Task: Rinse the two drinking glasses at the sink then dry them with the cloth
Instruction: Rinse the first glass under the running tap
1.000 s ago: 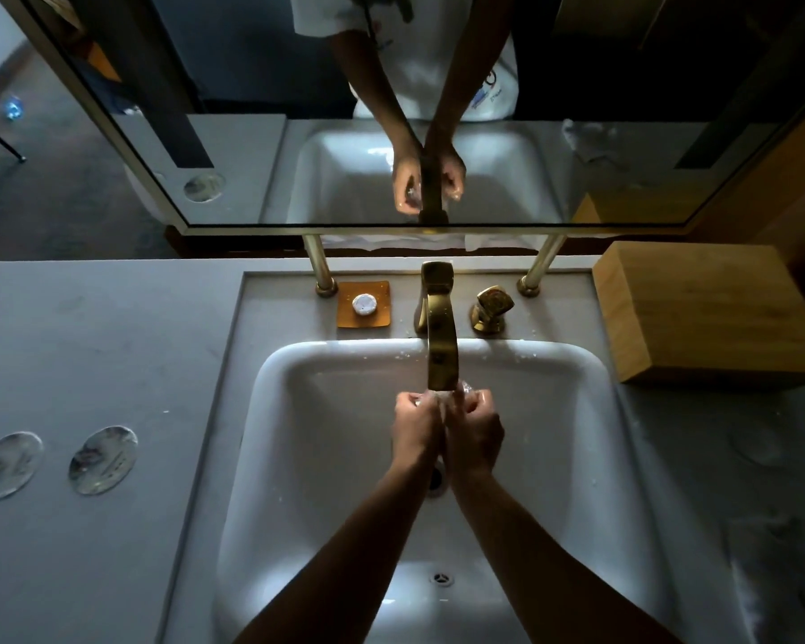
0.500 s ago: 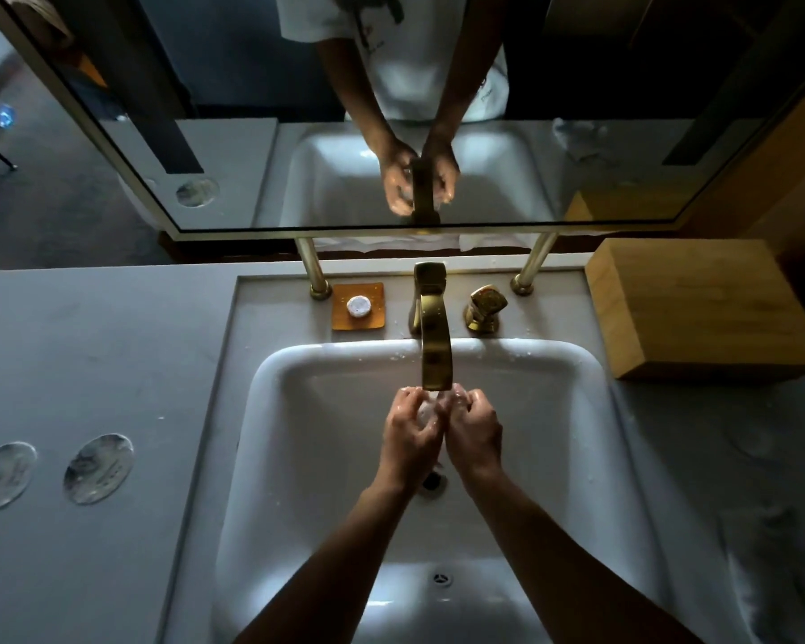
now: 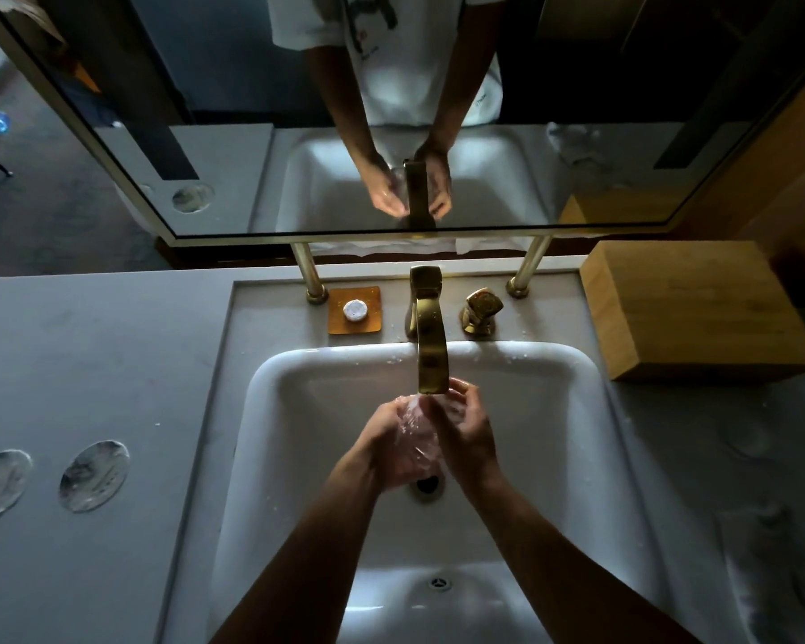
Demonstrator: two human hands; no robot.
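A clear drinking glass [image 3: 414, 434] sits between my two hands over the white sink [image 3: 577, 411], right under the brass faucet's spout [image 3: 431, 360], and water runs onto it. My left hand [image 3: 382, 453] cups it from the left and below. My right hand [image 3: 468, 429] grips its right side, fingers up near the spout. A faint round shape on the right counter [image 3: 744, 439] may be the second glass; it is too dark to tell. A pale cloth [image 3: 772, 578] lies on the counter at the lower right.
A brass tap handle [image 3: 480, 311] and an orange soap dish [image 3: 354, 311] stand behind the basin. To the right is a wooden box [image 3: 698, 313]. Two round clear discs [image 3: 94, 476] lie on the left counter. A mirror [image 3: 391, 132] hangs above.
Both hands have dropped a little and drawn back from the spout. The glass has tilted between my palms, and more of it shows under the water.
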